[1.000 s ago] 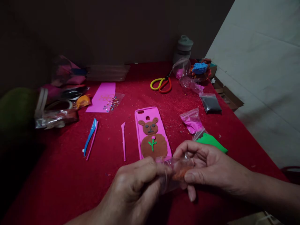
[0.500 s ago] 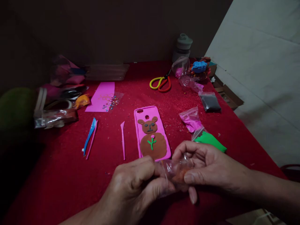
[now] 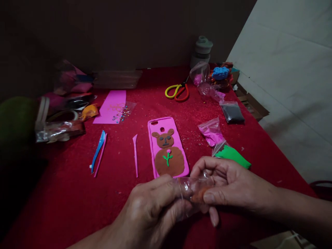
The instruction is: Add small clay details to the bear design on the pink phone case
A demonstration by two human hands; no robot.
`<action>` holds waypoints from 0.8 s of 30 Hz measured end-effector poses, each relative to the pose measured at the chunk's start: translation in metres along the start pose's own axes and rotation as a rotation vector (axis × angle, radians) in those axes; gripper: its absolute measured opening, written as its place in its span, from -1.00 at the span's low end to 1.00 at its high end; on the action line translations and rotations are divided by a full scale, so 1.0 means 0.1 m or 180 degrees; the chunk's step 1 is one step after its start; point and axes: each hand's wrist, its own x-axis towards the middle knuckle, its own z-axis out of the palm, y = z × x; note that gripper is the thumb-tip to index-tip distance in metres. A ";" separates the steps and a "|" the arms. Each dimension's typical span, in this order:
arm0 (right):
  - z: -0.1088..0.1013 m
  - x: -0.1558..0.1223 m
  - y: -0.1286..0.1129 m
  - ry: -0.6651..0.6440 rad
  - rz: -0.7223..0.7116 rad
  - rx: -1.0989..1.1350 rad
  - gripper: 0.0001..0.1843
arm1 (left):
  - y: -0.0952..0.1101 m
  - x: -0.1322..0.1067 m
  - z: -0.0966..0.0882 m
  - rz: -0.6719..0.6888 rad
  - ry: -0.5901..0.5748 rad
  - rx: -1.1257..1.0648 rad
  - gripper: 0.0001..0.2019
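Both hands grip a clear plastic bag (image 3: 187,185) with an orange-brown lump of clay (image 3: 198,195) inside it. My left hand (image 3: 158,204) is closed around the bag's left end; some of its fingertips are behind the plastic. My right hand (image 3: 228,186) pinches the clay end between thumb and fingers. Just beyond the hands lies a pink clay-covered phone case (image 3: 178,138), flat on the red cloth. On it is a brown clay bear (image 3: 162,164) with dark eyes and a small pink flower on a green stem. The bag sits close to the case's lower edge.
Pink (image 3: 211,133) and green (image 3: 230,155) clay packets lie by my right hand, a black packet (image 3: 232,112) behind. Modelling tools (image 3: 135,155) are left of the case. Scissors (image 3: 177,92) and a bottle (image 3: 202,52) stand farther back. Bagged clay (image 3: 89,111) and a pink sheet (image 3: 105,112) are left.
My left hand has shifted slightly on the bag, and its fingers press closer in. The right hand keeps its pinch. The view has moved a little.
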 end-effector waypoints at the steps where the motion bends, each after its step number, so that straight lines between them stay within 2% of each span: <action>1: 0.00 0.00 0.00 -0.0018 0.0009 -0.0008 -0.64 | 0.01 0.01 0.00 -0.0008 0.0003 -0.0005 -0.76; 8: -0.07 0.01 0.07 -0.0260 0.0066 0.0192 -0.66 | -0.03 0.04 0.06 0.0434 0.0182 0.0059 -0.79; 14: -0.07 -0.01 0.08 -0.0226 0.0137 0.0127 -0.68 | -0.07 -0.03 0.06 0.0333 0.0117 0.0258 -0.81; 20: -0.04 0.00 0.09 -0.0190 0.0037 0.0125 -0.70 | -0.04 0.00 0.06 0.0358 0.0252 -0.0027 -0.80; 24: 0.00 0.02 0.08 -0.0140 0.0062 0.0276 -0.71 | -0.03 0.01 0.07 0.0185 0.0130 -0.0023 -0.83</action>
